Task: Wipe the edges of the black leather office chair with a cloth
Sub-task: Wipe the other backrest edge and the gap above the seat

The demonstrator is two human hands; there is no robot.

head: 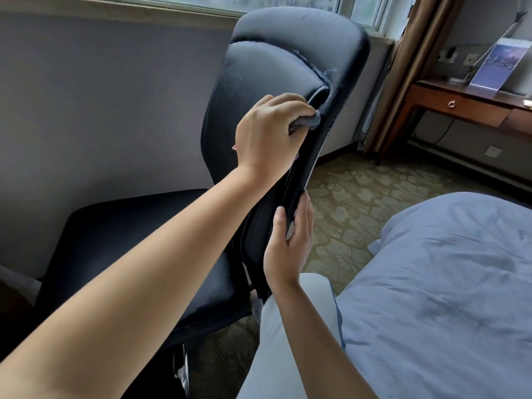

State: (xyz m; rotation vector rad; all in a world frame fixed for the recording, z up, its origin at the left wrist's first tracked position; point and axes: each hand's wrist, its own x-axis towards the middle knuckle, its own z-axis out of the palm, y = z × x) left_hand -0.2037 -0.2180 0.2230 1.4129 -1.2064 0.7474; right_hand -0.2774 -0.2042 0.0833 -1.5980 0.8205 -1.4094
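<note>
One chair, one cloth, two hands, one bed, seemingly one desk.

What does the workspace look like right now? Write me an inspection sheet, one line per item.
Surface: patterned carpet under the chair.
Job's things: black chair, backrest upright; grey cloth on its side edge below the headrest cushion.
Clutter: leaflet stand on the desk.
Grippers: left hand holds the cloth against the edge; right hand grips the edge lower down.
Cables: dark cable hanging under the desk.
Surroundings: window behind the chair, curtain, bed at right.
</note>
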